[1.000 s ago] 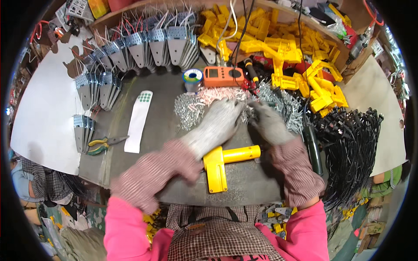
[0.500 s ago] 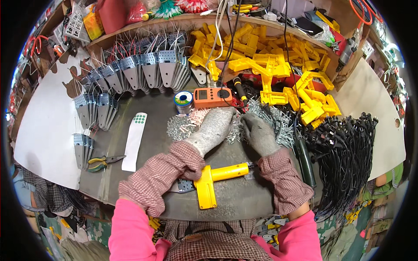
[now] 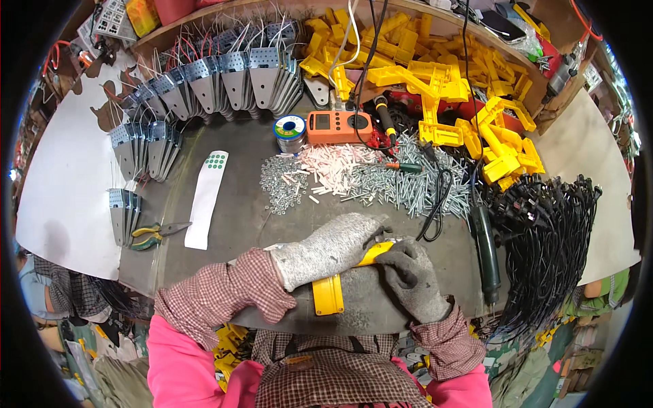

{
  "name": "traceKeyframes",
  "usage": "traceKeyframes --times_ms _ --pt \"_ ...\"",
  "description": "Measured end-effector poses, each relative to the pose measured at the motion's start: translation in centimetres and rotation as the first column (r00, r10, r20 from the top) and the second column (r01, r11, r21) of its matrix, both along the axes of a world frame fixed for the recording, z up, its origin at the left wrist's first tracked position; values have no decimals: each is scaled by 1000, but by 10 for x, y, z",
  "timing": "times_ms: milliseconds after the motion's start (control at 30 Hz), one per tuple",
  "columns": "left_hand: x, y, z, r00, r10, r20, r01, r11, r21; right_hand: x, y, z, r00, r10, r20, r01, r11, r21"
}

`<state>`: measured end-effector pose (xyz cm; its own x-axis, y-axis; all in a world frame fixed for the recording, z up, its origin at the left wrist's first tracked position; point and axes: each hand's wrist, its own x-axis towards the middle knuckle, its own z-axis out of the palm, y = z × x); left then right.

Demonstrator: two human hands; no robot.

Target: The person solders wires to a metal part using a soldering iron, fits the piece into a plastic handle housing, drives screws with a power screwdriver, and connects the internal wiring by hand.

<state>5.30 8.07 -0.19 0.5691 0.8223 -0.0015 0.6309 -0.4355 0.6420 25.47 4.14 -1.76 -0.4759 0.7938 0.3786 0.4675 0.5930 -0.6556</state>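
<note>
Head view: worn grey bench (image 3: 245, 224).
Left hand (image 3: 333, 246): knit glove, fingers closed over yellow plastic part (image 3: 328, 294).
Right hand (image 3: 410, 273): dark glove, pinching its end.
Behind: screws (image 3: 401, 183), loose metal heap.

Two gloved hands: left (image 3: 333, 246), right (image 3: 408, 272). One yellow T-shaped part (image 3: 329, 294), one orange meter (image 3: 339, 126), one solder spool (image 3: 290, 128), one pliers (image 3: 151, 234), one white strip (image 3: 206, 198).

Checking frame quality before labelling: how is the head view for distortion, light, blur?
Head view: strong fisheye, bench edges bow, black vignette at the corners. Light even and soft, little glare, faint shadows. Centre sharp: left hand and right hand, both gloved, on the yellow plastic part, the screw pile crisp. Rim detail squeezed and softer.
</note>
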Motion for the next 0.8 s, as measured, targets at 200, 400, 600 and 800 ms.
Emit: traceKeyframes --times_ms 200,400,600,800 --pt "4 -5 1 993 -101 -64 110 981 160 1 -2 -14 997 -75 26 73 994 85" --pt "1 -5 4 990 -68 -126 76 996 54 4 1 -12 999 1 51 -6 996 87" --pt "8 -30 -2 987 -159 20 147 947 287 10 -1 -11 997 -2 79 -7 992 122" --pt "7 3 23 971 0 -238 -63 964 -258 10 4 -13 997 60 51 -64 994 91"
